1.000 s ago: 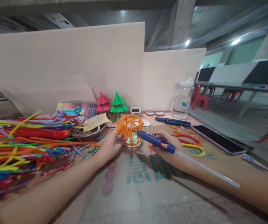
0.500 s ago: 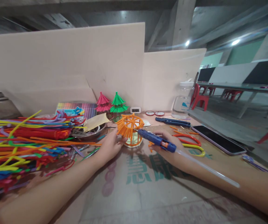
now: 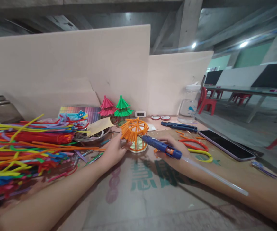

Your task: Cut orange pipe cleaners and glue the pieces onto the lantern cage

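An orange pipe-cleaner pavilion (image 3: 134,129) with a spoked, partly covered roof stands on a pale base (image 3: 138,146) in the middle. My left hand (image 3: 115,149) is closed on its left side, with the fingertips partly hidden under the roof edge. In my right hand (image 3: 171,154) lies a blue glue gun (image 3: 161,146), its nozzle at the front edge of the roof. A long clear glue stick (image 3: 215,176) sticks out of the gun's back, over my right forearm. Some orange bits (image 3: 156,152) show by the right fingers.
Heaped pipe cleaners (image 3: 27,144) cover the left. Behind stand a pink pagoda (image 3: 106,106), a green pagoda (image 3: 122,106), a small clock (image 3: 140,114) and a plastic bottle (image 3: 188,104). Right lie a utility knife (image 3: 179,126), scissors (image 3: 198,149) and a phone (image 3: 226,143).
The glue gun's nozzle has dipped very slightly at the roof edge. My left hand and the orange pavilion stay in nearly the same place.
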Motion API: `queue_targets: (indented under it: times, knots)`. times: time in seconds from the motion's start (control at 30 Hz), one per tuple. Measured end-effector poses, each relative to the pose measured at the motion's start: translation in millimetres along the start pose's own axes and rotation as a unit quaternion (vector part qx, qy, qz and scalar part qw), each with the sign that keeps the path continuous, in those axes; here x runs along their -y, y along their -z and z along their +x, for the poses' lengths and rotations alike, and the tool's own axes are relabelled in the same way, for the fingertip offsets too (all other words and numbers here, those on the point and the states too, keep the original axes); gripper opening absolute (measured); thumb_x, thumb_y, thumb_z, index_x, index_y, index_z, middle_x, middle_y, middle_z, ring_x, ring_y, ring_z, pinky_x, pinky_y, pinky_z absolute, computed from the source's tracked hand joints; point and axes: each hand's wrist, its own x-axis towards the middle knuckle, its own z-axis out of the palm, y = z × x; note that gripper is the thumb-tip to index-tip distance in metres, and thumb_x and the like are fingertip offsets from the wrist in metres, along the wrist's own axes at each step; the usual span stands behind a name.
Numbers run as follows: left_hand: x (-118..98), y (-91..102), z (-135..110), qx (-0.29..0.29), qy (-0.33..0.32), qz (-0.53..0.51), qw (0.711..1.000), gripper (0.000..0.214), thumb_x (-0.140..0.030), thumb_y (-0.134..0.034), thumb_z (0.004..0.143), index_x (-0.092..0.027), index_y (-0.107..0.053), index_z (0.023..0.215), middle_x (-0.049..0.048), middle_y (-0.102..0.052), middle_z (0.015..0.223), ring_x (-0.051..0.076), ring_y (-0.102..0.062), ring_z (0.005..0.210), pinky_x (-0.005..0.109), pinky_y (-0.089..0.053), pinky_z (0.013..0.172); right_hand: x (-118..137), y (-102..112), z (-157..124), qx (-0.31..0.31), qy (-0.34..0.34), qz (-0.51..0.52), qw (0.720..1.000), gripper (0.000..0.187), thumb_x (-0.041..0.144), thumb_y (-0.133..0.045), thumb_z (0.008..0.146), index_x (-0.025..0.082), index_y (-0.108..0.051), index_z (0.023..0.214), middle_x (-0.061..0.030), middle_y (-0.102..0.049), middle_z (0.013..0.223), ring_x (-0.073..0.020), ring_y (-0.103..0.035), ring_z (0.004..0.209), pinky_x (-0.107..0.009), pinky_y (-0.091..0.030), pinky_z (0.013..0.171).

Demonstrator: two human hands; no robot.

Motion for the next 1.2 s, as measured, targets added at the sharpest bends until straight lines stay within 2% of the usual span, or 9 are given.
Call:
queue_targets:
  times: [0.17,0.3,0.5,0.57,0.67,0.8,1.0,1.1,1.2]
  knots:
    - [6,-4.0,0,0.000,0.003,-0.041,0.999,0.042,-0.034,-0.055,0.086,-0.014,-0.055,0.122,0.0137,-0.066,0.123,0.030,-0.060,0.118,0.044,-0.047,0.101,-5,-2,0,0.001,0.018,-0.026,1.000,0.037,0.039,-0.070,0.078,0.029,-0.059,0.112,0.0002,-0.074,0.087,-0.0205,-0.070,0.075,-0.031,-0.052,0.067]
    - [13,-7.9,1,0.002,0.021,-0.084,0.996,0.036,-0.033,-0.057,0.085,-0.015,-0.059,0.116,0.0107,-0.071,0.109,0.027,-0.065,0.110,0.041,-0.051,0.095,1,-2,-2,0.028,0.008,-0.024,0.999,0.033,0.038,-0.070,0.078,0.028,-0.058,0.107,0.0002,-0.072,0.086,-0.0192,-0.068,0.073,-0.031,-0.051,0.066]
    - [10,-5.3,0,0.001,0.063,-0.094,0.994,0.028,-0.038,-0.060,0.083,-0.015,-0.061,0.100,0.0093,-0.072,0.095,0.025,-0.069,0.089,0.038,-0.056,0.080,3,12,28,-0.076,-0.024,0.025,0.997,0.028,0.047,-0.056,0.087,0.021,-0.056,0.098,-0.0038,-0.068,0.085,-0.0207,-0.065,0.079,-0.034,-0.051,0.074]
    - [8,-4.7,-1,0.007,0.062,-0.091,0.994,0.030,-0.038,-0.061,0.084,-0.015,-0.060,0.103,0.0097,-0.072,0.096,0.024,-0.069,0.089,0.037,-0.056,0.079,-5,21,53,-0.057,-0.044,0.008,0.997,0.030,0.047,-0.051,0.090,0.019,-0.062,0.095,-0.0054,-0.070,0.088,-0.0218,-0.065,0.083,-0.034,-0.051,0.076]
    - [9,-5.8,-2,0.008,0.056,-0.101,0.993,0.036,-0.036,-0.061,0.084,-0.015,-0.058,0.113,0.0104,-0.071,0.102,0.024,-0.069,0.091,0.037,-0.055,0.083,-28,29,97,0.004,-0.176,-0.105,0.979,0.031,0.047,-0.059,0.085,0.017,-0.069,0.093,-0.0052,-0.071,0.082,-0.0222,-0.065,0.078,-0.030,-0.048,0.067]
    - [14,-8.2,-3,-0.004,0.040,-0.098,0.994,0.041,-0.034,-0.061,0.085,-0.016,-0.057,0.121,0.0126,-0.067,0.116,0.026,-0.066,0.104,0.039,-0.053,0.091,-64,21,140,0.018,-0.205,-0.130,0.970,0.027,0.039,-0.067,0.081,0.013,-0.072,0.080,-0.0074,-0.070,0.073,-0.0222,-0.065,0.073,-0.028,-0.044,0.060]
    - [12,-9.1,-3,-0.013,0.027,-0.139,0.990,0.046,-0.036,-0.061,0.087,-0.016,-0.053,0.127,0.0145,-0.060,0.130,0.027,-0.060,0.118,0.042,-0.048,0.102,-99,-6,152,0.053,-0.218,-0.144,0.964,0.026,0.036,-0.068,0.081,0.010,-0.072,0.083,-0.0071,-0.070,0.066,-0.0187,-0.065,0.063,-0.024,-0.044,0.052]
    - [7,-7.7,-3,0.003,0.043,-0.176,0.983,0.048,-0.038,-0.061,0.087,-0.017,-0.051,0.129,0.0132,-0.062,0.130,0.026,-0.063,0.115,0.041,-0.050,0.100,-106,-5,151,0.073,-0.207,-0.155,0.963,0.031,0.038,-0.067,0.082,0.009,-0.072,0.091,-0.0091,-0.073,0.072,-0.0189,-0.066,0.063,-0.024,-0.046,0.053]
    - [5,-5.7,-3,0.011,0.056,-0.173,0.983,0.051,-0.040,-0.061,0.087,-0.018,-0.049,0.131,0.0137,-0.062,0.130,0.026,-0.065,0.113,0.041,-0.052,0.097,-107,5,149,0.077,-0.183,-0.181,0.963,0.037,0.040,-0.069,0.081,0.009,-0.071,0.101,-0.0123,-0.075,0.089,-0.0216,-0.069,0.077,-0.026,-0.049,0.062]
